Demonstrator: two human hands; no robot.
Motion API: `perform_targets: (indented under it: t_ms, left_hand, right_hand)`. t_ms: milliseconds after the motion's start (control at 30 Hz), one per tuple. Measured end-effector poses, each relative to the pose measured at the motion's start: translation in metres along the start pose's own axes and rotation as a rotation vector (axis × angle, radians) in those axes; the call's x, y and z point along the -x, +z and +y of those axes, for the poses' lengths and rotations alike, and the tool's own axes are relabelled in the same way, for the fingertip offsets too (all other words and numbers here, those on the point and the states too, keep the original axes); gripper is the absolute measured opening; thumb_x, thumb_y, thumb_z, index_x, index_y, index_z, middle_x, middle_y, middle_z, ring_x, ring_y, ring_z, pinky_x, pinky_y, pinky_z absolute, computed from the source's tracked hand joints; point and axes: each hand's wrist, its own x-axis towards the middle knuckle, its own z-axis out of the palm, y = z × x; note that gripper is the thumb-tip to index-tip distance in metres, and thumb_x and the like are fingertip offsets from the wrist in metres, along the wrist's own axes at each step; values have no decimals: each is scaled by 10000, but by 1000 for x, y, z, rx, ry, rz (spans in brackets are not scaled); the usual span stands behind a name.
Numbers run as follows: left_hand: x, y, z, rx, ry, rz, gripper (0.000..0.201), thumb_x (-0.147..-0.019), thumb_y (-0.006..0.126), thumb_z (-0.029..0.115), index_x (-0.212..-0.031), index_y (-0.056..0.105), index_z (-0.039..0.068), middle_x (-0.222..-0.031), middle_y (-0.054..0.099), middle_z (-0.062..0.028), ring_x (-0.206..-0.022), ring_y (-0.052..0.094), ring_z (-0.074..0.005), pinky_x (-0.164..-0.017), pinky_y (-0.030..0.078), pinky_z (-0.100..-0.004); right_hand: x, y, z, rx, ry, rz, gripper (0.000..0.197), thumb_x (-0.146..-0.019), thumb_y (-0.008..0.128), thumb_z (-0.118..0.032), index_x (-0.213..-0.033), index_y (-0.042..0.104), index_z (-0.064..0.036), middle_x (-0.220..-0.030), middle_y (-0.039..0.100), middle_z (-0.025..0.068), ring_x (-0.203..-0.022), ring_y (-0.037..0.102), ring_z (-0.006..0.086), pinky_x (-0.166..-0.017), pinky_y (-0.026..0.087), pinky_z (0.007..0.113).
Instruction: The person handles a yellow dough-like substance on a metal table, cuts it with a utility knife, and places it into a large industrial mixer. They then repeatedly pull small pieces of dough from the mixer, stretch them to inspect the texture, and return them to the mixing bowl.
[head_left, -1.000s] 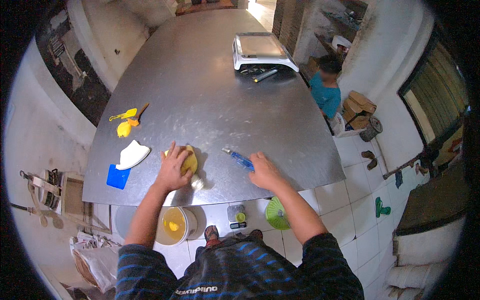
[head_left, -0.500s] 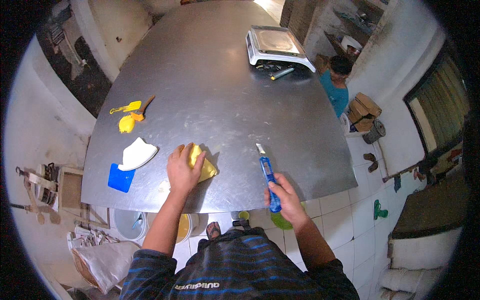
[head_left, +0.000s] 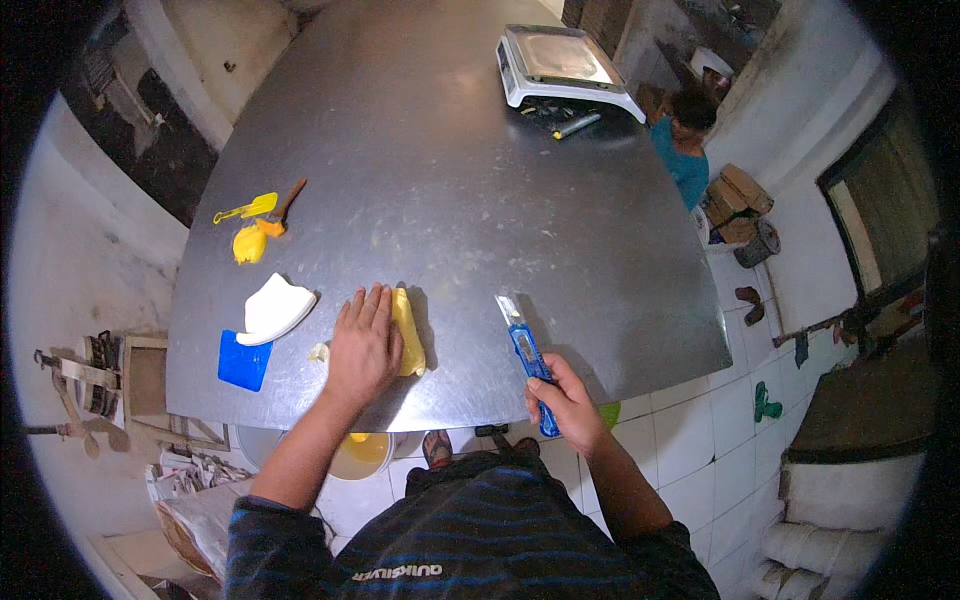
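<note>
A yellow block, butter by its look (head_left: 407,335), lies on the metal table near its front edge. Along its left side rests my left hand (head_left: 365,345), fingers stretched out and flat, partly covering the block. A small pale scrap (head_left: 318,352) sits left of that hand. In my right hand (head_left: 568,402) is a blue utility knife (head_left: 526,350), its blade out and pointing away from me. The knife is held over the table's front edge, to the right of the block and apart from it.
Left on the metal table (head_left: 480,190) are a white curved scraper (head_left: 275,308), a blue flat scraper (head_left: 243,362), a yellow spatula (head_left: 248,207), a yellow lump (head_left: 249,245) and a brown-handled tool (head_left: 290,198). A scale (head_left: 565,60) stands far right, near a person (head_left: 680,165). Buckets sit below the front edge.
My left hand has flattened, its fingers now straighter and closer together beside the yellow block, which has turned to lie more lengthwise. The knife has shifted slightly left, and the view has moved a little.
</note>
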Motion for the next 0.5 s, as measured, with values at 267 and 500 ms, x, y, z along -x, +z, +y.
perform_targets:
  t_ms: [267,500]
  left_hand:
    - [-13,-1,2,-57,-73,-177,543,-855,447,273,-1325,360,13,-1357,352,-227,-1253,331,-397,-1025,242,-534]
    - [-25,-1,-10,67,-82,-294,524,-800,456,343,-1270,486,114,-1343,393,-188,-1248,345,-382,-1024,236,-543]
  right_hand:
    - [-7,-2,4,4,33,-13,183,-908,479,-102,-1073,433,-39,-722,488,21,-621,489,93,-565,430,249]
    - [-8,-4,4,-39,20,6,174,-921,460,-117,-1074,431,-40,-733,504,26,-612,504,99,-553,437,243]
